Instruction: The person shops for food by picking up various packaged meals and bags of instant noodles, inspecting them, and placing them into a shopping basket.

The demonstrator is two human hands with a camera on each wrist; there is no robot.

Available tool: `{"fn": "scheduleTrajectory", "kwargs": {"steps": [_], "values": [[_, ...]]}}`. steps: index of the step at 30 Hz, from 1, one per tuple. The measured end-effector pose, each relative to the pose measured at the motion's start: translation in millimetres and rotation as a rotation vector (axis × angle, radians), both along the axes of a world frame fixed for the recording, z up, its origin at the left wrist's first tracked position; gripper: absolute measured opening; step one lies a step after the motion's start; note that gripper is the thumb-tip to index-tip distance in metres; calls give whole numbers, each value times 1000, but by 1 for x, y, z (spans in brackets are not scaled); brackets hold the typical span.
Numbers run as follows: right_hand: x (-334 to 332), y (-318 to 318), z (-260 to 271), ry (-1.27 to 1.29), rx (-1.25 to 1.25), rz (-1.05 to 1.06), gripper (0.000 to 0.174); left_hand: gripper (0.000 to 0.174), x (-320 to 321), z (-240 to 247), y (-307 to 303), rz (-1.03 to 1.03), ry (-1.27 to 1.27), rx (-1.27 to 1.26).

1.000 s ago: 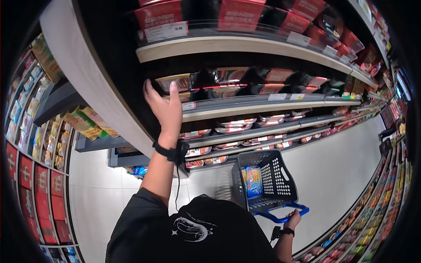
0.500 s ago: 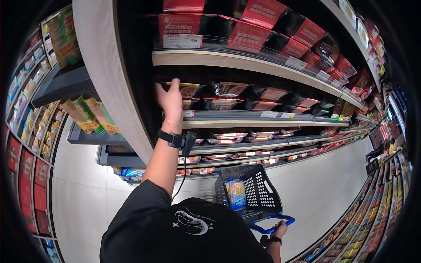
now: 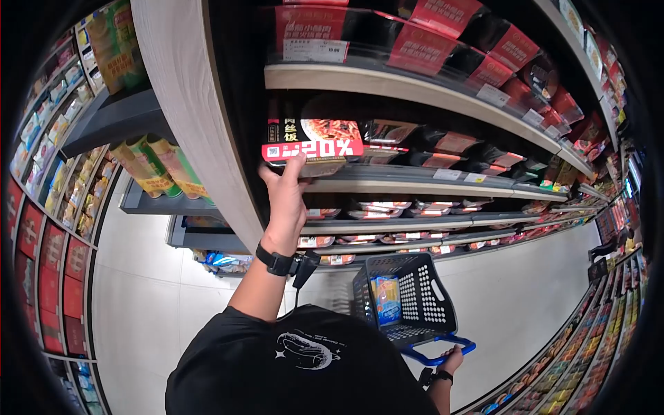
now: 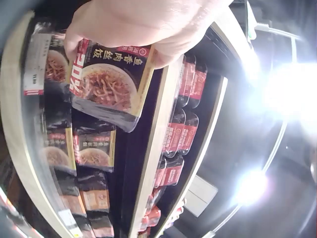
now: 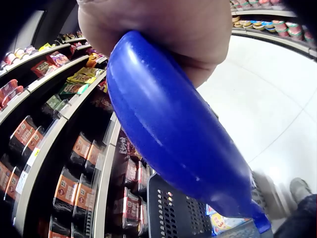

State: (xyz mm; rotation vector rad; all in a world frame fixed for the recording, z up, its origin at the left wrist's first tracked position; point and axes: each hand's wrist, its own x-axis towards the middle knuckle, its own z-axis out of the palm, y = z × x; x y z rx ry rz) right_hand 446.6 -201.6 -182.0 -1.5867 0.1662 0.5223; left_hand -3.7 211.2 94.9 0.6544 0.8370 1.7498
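My left hand (image 3: 285, 200) grips a boxed rice meal (image 3: 325, 131) by its near edge, at the left end of a middle shelf. The box is black with a picture of shredded meat on a plate and a red "20%" band, and it tilts toward me. In the left wrist view the thumb and fingers span the top of the box, and similar boxes (image 4: 94, 148) stand beside it. Lower down, my right hand (image 3: 453, 360) holds the blue handle (image 5: 168, 119) of a dark grey shopping basket (image 3: 422, 294). A blue and yellow packet (image 3: 386, 301) lies inside the basket.
Red boxes (image 3: 422, 52) fill the shelf above, behind a clear lip. A wooden upright panel (image 3: 187, 104) stands close left of my left arm. Lower shelves hold packed trays (image 3: 373, 209). Another row of shelves (image 3: 574, 346) runs along the right, across the pale floor (image 3: 512, 290).
My left hand, earlier reaching into the shelf, has drawn a boxed rice meal forward and tilted its printed top into view. The right hand keeps its hold on the basket handle.
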Motion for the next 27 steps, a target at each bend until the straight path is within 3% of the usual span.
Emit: {"fn": "scheduleTrajectory", "kwargs": {"steps": [1, 5, 14, 17, 20, 22, 27], "values": [[3, -3, -5, 11, 10, 2, 23, 60, -3, -6, -9, -48, -1, 43], [12, -5, -13, 23, -17, 18, 23, 58, -8, -30, -42, -146, 4, 168], [21, -10, -25, 12, -63, -6, 21, 79, -13, -83, -83, -402, 60, 71], [29, -11, -29, -47, -218, 15, 19, 96, -7, -102, -89, -470, 251, 75], [17, 1, -18, -229, -442, -40, 18, 97, 10, -89, -96, -530, 242, 128], [12, 6, -16, -326, -620, -76, 31, 99, 19, -87, -96, -556, 288, 137], [9, 5, -16, -363, -647, -139, 36, 97, 39, -99, -93, -671, 374, 120]]}}
